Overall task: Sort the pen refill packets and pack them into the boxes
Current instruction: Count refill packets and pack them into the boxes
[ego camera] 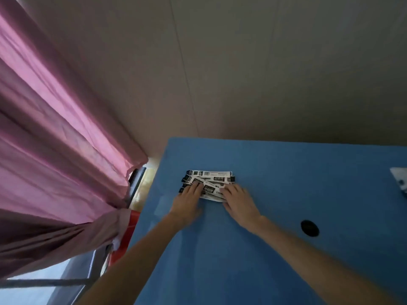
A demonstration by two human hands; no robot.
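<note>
Both forearms reach over the blue surface [286, 172] to a loose pile of pen refill packets [209, 180] lying far-left on it. Left hand [188, 200] rests flat, fingers spread on the pile's left end; right hand [239, 203] presses its right end. Neither grip pinches anything; likely they are squaring the pile for sorting. Well right, a black hole [309, 228] and a white item [400, 180] at the edge.

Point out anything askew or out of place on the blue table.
The pen refill packets lie in a loose, fanned pile, ends misaligned and at differing angles, under the left hand and right hand. No box is in view. Nothing looks spilled or damaged.
</note>
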